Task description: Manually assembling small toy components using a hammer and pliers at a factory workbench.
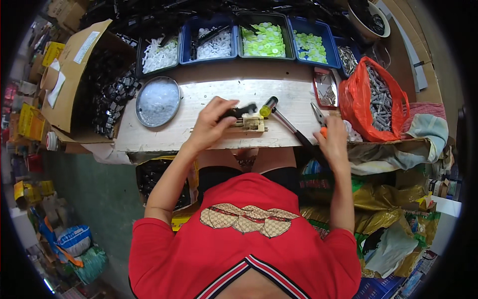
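My left hand (211,124) is closed on a small black plastic part (244,110), held just above a pale wood-and-metal jig (254,124) near the bench's front edge. A hammer with a clear yellow face (284,119) lies to the right of the jig, its black handle slanting over the edge. At the right, my right hand (334,142) is closed around the orange handles of a pair of pliers (317,113), whose jaws point away from me. Part of the grip is hidden by the fingers.
Along the back stand bins of white pieces (214,45) and yellow-green pieces (264,42). A round metal dish (158,102) and a carton of black parts (107,99) are at left. A red tray (326,89) and a red bag of grey metal pieces (368,99) sit at right.
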A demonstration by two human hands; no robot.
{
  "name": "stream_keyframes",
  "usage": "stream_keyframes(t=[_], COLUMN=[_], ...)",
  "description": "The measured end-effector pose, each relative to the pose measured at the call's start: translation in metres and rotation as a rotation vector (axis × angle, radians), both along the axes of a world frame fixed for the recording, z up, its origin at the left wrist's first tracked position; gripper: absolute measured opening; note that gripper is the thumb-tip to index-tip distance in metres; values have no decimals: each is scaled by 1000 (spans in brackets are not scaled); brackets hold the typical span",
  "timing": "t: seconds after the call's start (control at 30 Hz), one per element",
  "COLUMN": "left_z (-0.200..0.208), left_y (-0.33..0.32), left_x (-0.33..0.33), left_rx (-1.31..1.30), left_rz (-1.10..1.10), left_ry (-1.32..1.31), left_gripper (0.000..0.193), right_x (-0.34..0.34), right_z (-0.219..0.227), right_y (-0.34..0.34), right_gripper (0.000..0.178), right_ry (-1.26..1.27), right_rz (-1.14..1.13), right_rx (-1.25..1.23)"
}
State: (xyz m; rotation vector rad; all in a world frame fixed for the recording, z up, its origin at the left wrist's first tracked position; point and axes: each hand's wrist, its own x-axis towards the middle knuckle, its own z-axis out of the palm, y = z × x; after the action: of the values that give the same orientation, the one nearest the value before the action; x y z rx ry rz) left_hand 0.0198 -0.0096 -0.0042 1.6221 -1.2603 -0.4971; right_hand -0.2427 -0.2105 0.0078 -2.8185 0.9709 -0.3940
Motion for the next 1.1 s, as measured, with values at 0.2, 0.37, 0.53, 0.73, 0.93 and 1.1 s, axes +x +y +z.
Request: stream_keyframes(t=[0.2,0.37,0.53,0.73,0.93,1.1], left_z=[18,18,22,14,22,19], left_y=[-1,-2,5,8,12,11], left_x=[4,-8,-18,-38,-46,-46], left_rx=[-180,-117,-119,-51,-20,-67], left_rz=[76,150,79,110,208,241], left_ry=[1253,1117,1039,730,455,246], left_gripper=[40,33,25,21,22,22], right_x=[-35,-20,-14,40,52,56], right_z=[11,5,4,35,24,32], right_y=[-14,1,5,51,65,71], right_gripper=[42,28,26,30,28,34], right_ry=[218,223,-42,-260,-216,-132], right_rz=[-43,-51,20,335,427,418], right_rx=[65,-79,77,595,548,582])
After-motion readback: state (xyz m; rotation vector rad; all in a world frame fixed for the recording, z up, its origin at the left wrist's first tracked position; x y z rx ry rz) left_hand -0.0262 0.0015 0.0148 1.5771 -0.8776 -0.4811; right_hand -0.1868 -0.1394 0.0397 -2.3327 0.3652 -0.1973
